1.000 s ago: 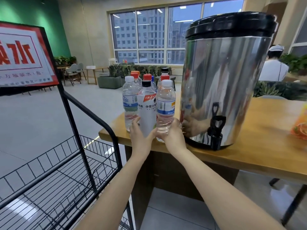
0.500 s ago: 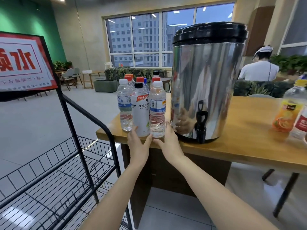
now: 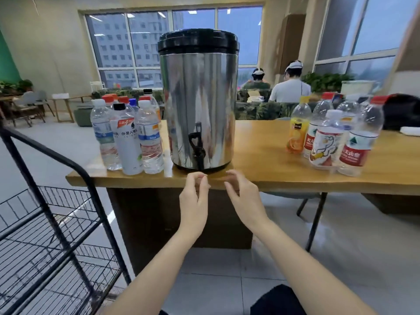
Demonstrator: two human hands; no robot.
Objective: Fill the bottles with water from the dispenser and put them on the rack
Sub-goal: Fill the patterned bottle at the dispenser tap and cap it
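A steel water dispenser [image 3: 200, 105] with a black lid and a black tap [image 3: 197, 146] stands at the wooden table's [image 3: 261, 155] front edge. Left of it is a cluster of several capped bottles [image 3: 129, 137], some holding water. A second cluster of empty-looking bottles [image 3: 329, 137] stands to its right. My left hand [image 3: 195, 196] and my right hand [image 3: 244, 196] hover empty just below the table edge in front of the tap, fingers loosely curled and apart. The black wire rack [image 3: 52, 223] stands at the lower left.
Two seated people [image 3: 291, 85] face away behind the table. A black bag [image 3: 402, 112] lies at the table's far right. A chair leg [image 3: 316, 219] shows under the table. Tiled floor lies below; lounge furniture sits at the far left.
Both hands have let go of the left bottle cluster and moved right, in front of the tap. The view swung right, bringing the right bottle cluster into sight.
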